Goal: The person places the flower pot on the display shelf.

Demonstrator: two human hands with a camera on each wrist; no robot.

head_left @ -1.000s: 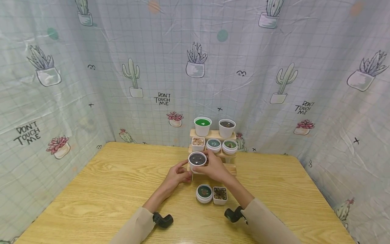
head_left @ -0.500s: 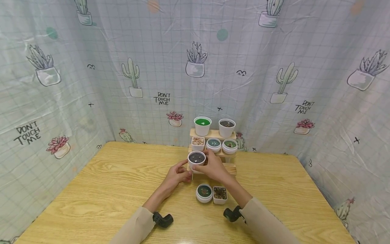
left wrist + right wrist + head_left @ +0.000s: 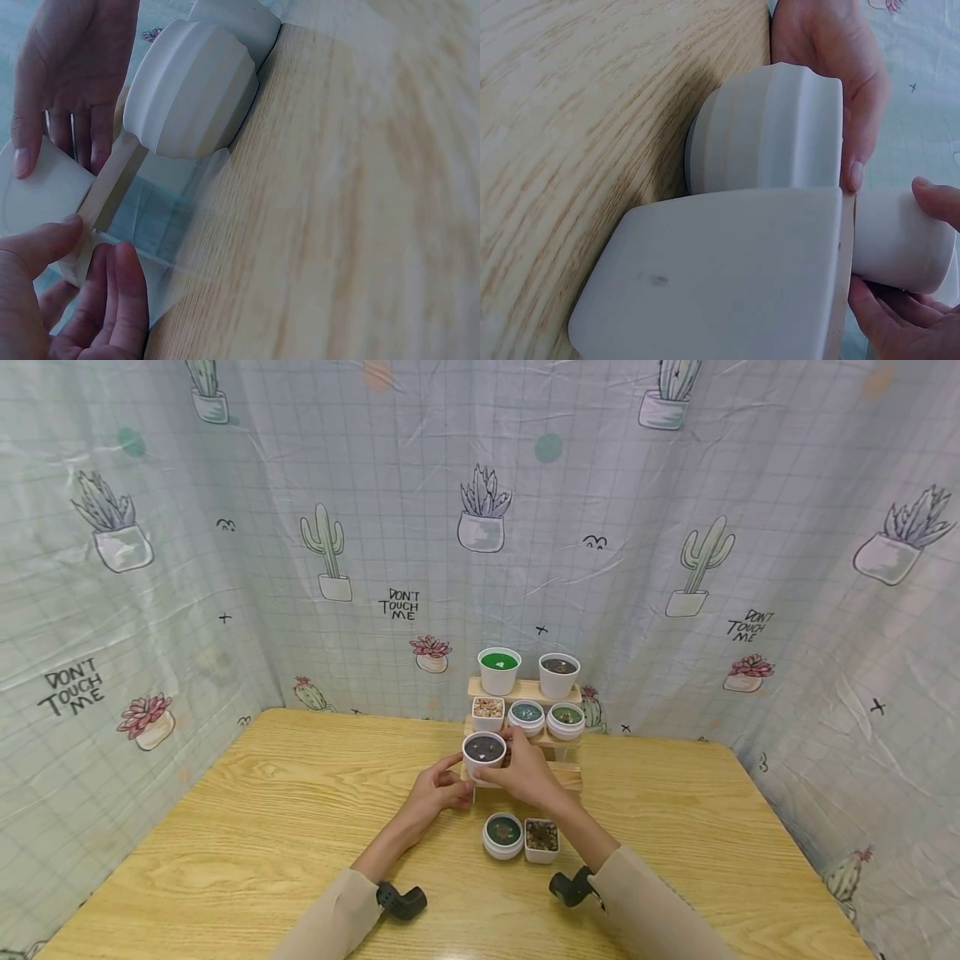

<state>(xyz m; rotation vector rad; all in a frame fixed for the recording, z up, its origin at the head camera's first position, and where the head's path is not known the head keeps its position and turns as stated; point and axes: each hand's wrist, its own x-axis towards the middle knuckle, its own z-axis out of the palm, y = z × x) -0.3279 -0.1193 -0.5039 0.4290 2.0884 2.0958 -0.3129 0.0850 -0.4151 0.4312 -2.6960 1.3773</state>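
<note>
In the head view my right hand (image 3: 528, 770) holds a white round pot (image 3: 484, 748) filled with dark grey soil-like material, thumb in front and fingers behind. The pot is upright at the left end of the lowest tier of a wooden stepped stand (image 3: 567, 775). My left hand (image 3: 433, 792) is at that same end. In the left wrist view its thumb (image 3: 56, 241) presses the board's end, with curled fingers (image 3: 127, 281) below it. In the right wrist view the held pot (image 3: 900, 238) has its base close to or on the board.
The top tier bears a green-filled pot (image 3: 499, 670) and a brown-filled pot (image 3: 558, 675). The middle tier holds a square pebble pot (image 3: 488, 713) and two round pots, blue (image 3: 527, 718) and green (image 3: 566, 720). A round pot (image 3: 503, 835) and a square pot (image 3: 542, 840) stand in front.
The held pot and my right hand have shifted very slightly to the left and back. My left hand stays at the stand's end.
</note>
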